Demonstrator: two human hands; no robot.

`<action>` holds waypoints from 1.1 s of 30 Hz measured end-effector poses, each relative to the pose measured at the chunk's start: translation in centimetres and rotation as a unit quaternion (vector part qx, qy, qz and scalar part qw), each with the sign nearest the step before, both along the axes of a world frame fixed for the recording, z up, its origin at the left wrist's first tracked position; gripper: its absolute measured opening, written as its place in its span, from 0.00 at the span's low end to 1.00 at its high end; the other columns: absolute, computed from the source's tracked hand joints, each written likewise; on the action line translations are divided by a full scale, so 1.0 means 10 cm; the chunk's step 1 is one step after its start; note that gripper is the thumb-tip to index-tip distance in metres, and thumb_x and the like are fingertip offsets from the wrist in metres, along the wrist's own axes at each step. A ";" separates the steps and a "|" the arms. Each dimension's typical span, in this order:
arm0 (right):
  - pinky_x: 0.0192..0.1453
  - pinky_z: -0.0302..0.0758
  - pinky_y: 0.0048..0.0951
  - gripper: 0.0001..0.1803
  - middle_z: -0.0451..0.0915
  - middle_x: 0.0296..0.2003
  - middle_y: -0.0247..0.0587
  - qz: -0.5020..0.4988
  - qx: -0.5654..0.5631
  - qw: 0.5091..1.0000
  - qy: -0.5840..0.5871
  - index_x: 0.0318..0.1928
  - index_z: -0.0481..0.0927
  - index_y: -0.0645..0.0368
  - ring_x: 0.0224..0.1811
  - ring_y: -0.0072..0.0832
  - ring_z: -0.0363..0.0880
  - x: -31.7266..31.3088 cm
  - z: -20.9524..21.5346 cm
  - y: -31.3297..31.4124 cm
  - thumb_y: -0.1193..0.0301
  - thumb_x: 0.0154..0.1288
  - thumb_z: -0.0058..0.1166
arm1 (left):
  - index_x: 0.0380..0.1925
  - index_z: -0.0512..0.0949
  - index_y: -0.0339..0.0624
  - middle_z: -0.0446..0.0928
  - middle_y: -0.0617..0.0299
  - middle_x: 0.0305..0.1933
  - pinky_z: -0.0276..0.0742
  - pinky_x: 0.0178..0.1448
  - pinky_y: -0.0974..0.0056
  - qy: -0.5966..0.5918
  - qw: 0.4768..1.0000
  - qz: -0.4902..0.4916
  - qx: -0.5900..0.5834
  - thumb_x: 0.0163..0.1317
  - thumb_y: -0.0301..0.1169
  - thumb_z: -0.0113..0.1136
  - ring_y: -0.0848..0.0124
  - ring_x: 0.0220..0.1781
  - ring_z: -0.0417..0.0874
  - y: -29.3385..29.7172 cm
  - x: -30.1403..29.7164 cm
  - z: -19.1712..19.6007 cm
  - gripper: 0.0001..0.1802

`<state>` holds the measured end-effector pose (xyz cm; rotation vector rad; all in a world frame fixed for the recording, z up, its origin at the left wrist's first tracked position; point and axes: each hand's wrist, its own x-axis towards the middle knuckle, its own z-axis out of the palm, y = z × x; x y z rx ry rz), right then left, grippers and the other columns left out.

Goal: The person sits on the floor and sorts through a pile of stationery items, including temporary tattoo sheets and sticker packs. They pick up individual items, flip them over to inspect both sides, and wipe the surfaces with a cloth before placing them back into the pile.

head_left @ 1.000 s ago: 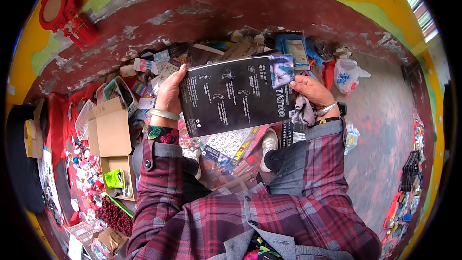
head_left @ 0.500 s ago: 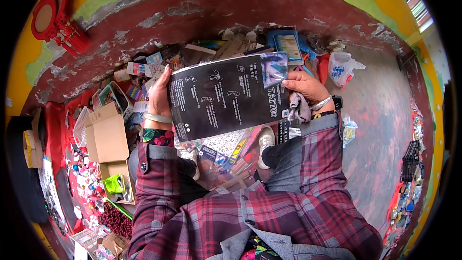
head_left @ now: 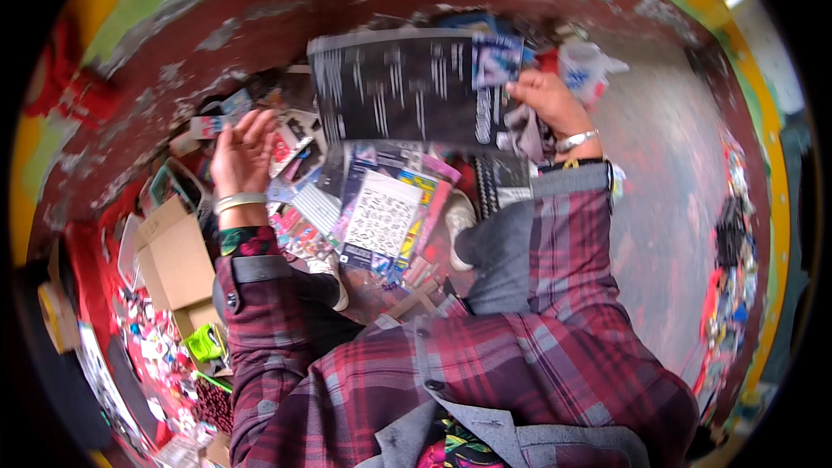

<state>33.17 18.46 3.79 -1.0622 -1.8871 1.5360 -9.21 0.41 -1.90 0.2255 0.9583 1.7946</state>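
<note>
The left hand had let go of the flat black packet; half a second earlier it gripped the packet's left edge. It was now found empty, fingers loosely spread and palm turned inward, clear of the packet and lower left of it. The right hand retained its grip, the packet's right edge pinched between thumb and fingers. A grey cloth was bunched beneath that hand, as before; whether the fingers also gripped it could not be told.

The packet stood higher in the view than earlier and nearly level, its earlier slant reduced. Its print was blurred. It was held above the pile on the floor, where more of a white patterned sheet was exposed than before. That sheet lay between the two shoes, over other flat packets.

At the left, an open cardboard box remained, with a bright green item in its lower part. A white plastic bag lay beyond the right hand.
</note>
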 end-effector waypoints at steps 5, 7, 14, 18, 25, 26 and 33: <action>0.28 0.68 0.20 0.09 0.74 0.25 0.26 -0.270 0.004 0.957 0.105 0.29 0.78 0.60 0.24 0.15 0.72 0.86 0.12 -0.36 0.68 0.62 0.56 | 0.56 0.67 0.32 0.69 0.49 0.61 0.67 0.62 0.63 -0.066 0.998 -0.017 -0.012 0.70 0.39 0.39 0.60 0.62 0.70 0.06 -0.03 -0.10 0.24; 0.29 0.68 0.20 0.08 0.75 0.27 0.28 -0.342 0.067 0.937 0.036 0.31 0.79 0.61 0.27 0.16 0.72 1.40 0.00 -0.50 0.69 0.63 0.54 | 0.56 0.68 0.32 0.70 0.50 0.61 0.69 0.61 0.64 -0.054 0.998 -0.035 -0.020 0.69 0.39 0.40 0.61 0.62 0.70 0.06 0.01 -0.10 0.23; 0.40 0.72 0.24 0.10 0.79 0.34 0.31 -0.517 -0.035 0.853 0.062 0.43 0.79 0.62 0.35 0.21 0.76 2.90 -0.54 -1.64 0.74 0.64 0.48 | 0.56 0.67 0.31 0.70 0.48 0.60 0.70 0.60 0.63 -0.024 0.996 -0.074 -0.041 0.70 0.40 0.38 0.62 0.60 0.72 0.07 0.03 -0.38 0.25; 0.41 0.73 0.24 0.10 0.79 0.35 0.31 -0.561 -0.112 0.811 0.123 0.44 0.77 0.61 0.35 0.23 0.77 3.27 -1.15 -2.26 0.75 0.64 0.46 | 0.56 0.68 0.32 0.70 0.49 0.60 0.70 0.60 0.64 -0.014 0.994 -0.087 -0.059 0.70 0.41 0.37 0.63 0.61 0.72 0.06 0.13 -0.48 0.24; 0.39 0.76 0.28 0.09 0.77 0.32 0.35 -0.621 -0.238 0.711 0.228 0.45 0.74 0.59 0.32 0.26 0.78 3.17 -2.57 -2.35 0.76 0.66 0.44 | 0.50 0.71 0.35 0.75 0.52 0.53 0.71 0.56 0.64 -0.007 0.979 -0.173 -0.110 0.69 0.45 0.38 0.63 0.53 0.76 -0.09 0.44 -0.85 0.24; 0.40 0.77 0.30 0.09 0.77 0.33 0.36 -0.592 -0.234 0.728 0.252 0.45 0.74 0.60 0.32 0.27 0.78 3.16 -2.62 -2.26 0.76 0.66 0.43 | 0.50 0.71 0.36 0.75 0.52 0.53 0.71 0.57 0.63 -0.019 0.976 -0.191 -0.100 0.69 0.45 0.38 0.63 0.54 0.75 -0.17 0.46 -0.93 0.24; 0.43 0.78 0.31 0.08 0.78 0.36 0.39 -0.551 -0.220 0.751 0.290 0.44 0.73 0.61 0.38 0.30 0.79 3.03 -2.63 -1.61 0.76 0.66 0.44 | 0.50 0.71 0.36 0.76 0.53 0.50 0.71 0.56 0.62 0.007 0.958 -0.191 -0.215 0.69 0.46 0.38 0.62 0.50 0.77 -0.29 0.77 -1.24 0.25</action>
